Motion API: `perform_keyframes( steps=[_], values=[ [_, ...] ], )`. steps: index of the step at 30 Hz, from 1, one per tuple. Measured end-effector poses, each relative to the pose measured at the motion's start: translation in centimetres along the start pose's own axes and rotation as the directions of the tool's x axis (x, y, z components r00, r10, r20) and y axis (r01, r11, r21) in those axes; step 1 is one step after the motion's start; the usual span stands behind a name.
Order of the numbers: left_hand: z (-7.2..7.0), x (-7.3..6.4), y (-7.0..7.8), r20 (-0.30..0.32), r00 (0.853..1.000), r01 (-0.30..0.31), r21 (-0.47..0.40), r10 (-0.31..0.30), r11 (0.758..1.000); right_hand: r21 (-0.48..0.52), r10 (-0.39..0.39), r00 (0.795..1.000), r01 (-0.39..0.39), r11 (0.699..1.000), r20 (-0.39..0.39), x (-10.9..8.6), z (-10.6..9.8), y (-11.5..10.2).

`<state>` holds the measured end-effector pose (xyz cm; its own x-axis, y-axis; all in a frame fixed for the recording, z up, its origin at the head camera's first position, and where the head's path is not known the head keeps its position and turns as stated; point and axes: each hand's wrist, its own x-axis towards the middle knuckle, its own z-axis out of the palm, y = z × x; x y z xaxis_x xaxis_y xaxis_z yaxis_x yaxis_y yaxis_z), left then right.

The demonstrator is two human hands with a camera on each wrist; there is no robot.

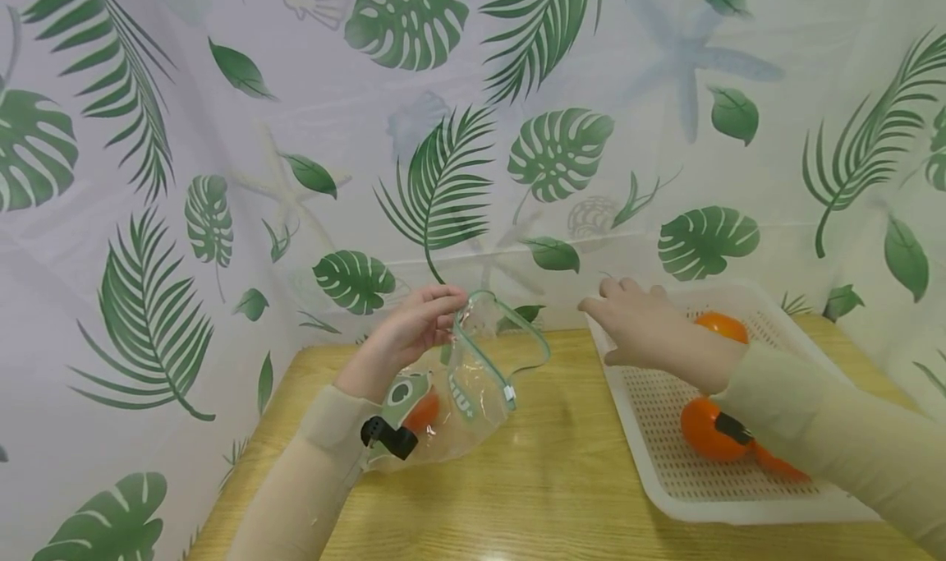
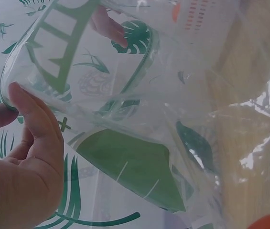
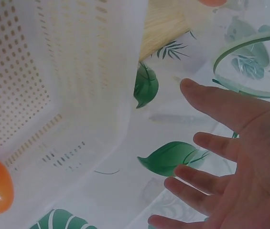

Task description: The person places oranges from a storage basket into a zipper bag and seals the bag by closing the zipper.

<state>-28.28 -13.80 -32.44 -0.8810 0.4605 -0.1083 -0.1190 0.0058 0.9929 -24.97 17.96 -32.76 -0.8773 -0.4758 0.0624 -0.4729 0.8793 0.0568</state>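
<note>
Sagging below the left grip (image 1: 412, 331), which pinches its rim (image 1: 480, 357), the clear bag (image 1: 461, 405) gapes; the right grip (image 1: 650, 328) spreads wide.

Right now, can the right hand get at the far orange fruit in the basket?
Likely yes: the right hand is open and empty, and the open-topped basket leaves the far orange fruit uncovered from above.

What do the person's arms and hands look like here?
The left sleeve and right sleeve are pale beige and long. The left hand and right hand are ungloved, with no rings visible. At the wrists: an angular black device on the left, a dark piece on the right.
</note>
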Motion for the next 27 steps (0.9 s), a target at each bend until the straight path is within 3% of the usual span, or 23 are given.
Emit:
perform_keyframes(
  steps=[13, 27],
  values=[
    [-0.1, -0.2, -0.3, 0.002, 1.0, -0.005, -0.016, 0.005, 1.0, 0.009, 0.04, 0.999, -0.04, 0.999, 0.0, -0.5, 0.5, 1.7],
    [-0.1, 0.0, -0.4, 0.017, 1.0, -0.016, -0.034, 0.017, 0.999, 0.036, 0.096, 0.995, -0.097, 0.995, 0.01, -0.4, 2.2, 5.1]
  ],
)
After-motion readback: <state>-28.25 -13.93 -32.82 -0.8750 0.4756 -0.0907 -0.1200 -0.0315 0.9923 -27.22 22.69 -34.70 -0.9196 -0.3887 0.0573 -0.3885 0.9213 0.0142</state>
